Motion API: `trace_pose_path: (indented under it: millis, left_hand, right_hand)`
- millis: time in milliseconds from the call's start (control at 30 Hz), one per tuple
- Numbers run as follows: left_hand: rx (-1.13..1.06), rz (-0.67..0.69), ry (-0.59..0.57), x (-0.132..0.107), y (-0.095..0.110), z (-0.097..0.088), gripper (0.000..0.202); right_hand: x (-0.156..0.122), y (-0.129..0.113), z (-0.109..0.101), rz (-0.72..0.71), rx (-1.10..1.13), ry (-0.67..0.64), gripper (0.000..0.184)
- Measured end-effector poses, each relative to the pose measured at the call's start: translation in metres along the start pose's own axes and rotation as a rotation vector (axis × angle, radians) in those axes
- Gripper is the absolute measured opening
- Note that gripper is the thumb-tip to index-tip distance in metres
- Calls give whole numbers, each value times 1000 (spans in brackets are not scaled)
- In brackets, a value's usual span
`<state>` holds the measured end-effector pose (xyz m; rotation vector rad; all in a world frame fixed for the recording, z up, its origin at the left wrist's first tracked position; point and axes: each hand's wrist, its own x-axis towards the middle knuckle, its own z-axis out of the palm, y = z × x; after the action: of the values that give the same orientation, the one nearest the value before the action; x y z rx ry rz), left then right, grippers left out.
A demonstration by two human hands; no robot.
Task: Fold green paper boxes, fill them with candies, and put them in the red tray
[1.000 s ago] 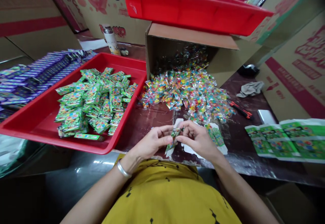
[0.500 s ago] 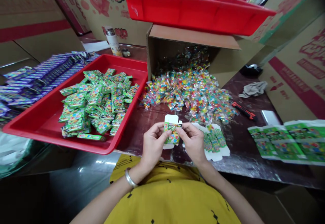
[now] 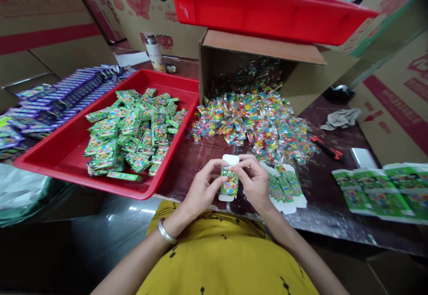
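Two hands meet above the near edge of the table [image 3: 207, 152], both closed on one small green box [image 3: 229, 184]; the left hand [image 3: 200, 188] pinches its left side between thumb and fingers; the right hand [image 3: 256, 186] holds its right side, thumb and forefinger up at the white flap [image 3: 230, 159].

The box sits between the hands, equally near to each; its long axis runs away from the person, the flap end far and the other end toward the body; the flap lies right at the fingertips of both hands; whether the box rests on the table or is lifted clear cannot be told.

Just right of the right hand lie a few flat blanks [image 3: 284, 188]; further right, well apart, rows of green sheets [image 3: 384, 188]. Beyond the hands a pile of sweets [image 3: 254, 121] spills from a carton [image 3: 261, 47] tipped on its side; a cutter [image 3: 326, 147] lies at the pile's right edge. To the left a red tray [image 3: 67, 161] holds many green boxes [image 3: 133, 130]; purple packs [image 3: 60, 99] lie beyond it.
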<state>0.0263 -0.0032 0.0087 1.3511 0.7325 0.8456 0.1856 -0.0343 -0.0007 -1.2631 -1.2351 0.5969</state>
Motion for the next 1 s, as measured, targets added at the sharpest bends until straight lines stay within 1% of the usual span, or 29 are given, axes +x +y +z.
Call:
trace_pose_path:
  millis: [67,100,133,200,267,333,433,533,633,700,767,833,900,933,967,1000]
  left_hand:
    - [-4,44,69,-1,-1,1,22]
    - [-23,59,97,-1,-2,2,23]
    - [-47,65,114,0,-2,2,25]
    - [-76,55,111,0,-3,1,29]
    - [-57,48,97,0,-2,-1,29]
    - [-23,54,96,-1,-1,-4,29]
    - [18,65,84,-3,2,-5,32]
    - [45,73,55,-5,3,-4,39]
    - [88,69,26,-6,4,-4,48]
    - [130,72,26,-5,3,-5,48]
    - [160,77,39,-5,2,-6,43]
    - [156,66,49,-5,0,-7,37]
    - [118,41,61,-5,-1,-9,33]
    - [91,25,68,-5,-1,-10,30]
    - [65,7,79,-4,-1,-12,28]
    - [43,-13,95,-3,-2,-14,25]
  right_hand:
    - [3,-2,0,18,100,-1,8]
    - [5,-3,0,37,162,2,12]
    - [7,-4,0,60,216,-8,17]
    - [11,-6,-1,96,268,-72,18]
    - [16,-8,-2,137,246,-161,17]
    - [21,-10,-5,209,199,-220,19]
    - [27,-10,-10,306,168,-253,20]
    - [32,-9,-13,313,168,-267,21]
    - [32,-8,-14,262,101,-267,21]
    - [29,-10,-12,156,17,-241,19]
    - [22,-13,-9,24,-56,-204,17]
    - [16,-15,-7,-72,-76,-197,17]
    - [13,-15,-9,-110,-57,-252,15]
    - [14,-13,-14,-113,-59,-313,14]
    - [17,-10,-21,-104,-81,-371,14]
    - [22,-6,-31,-83,-128,-396,16]
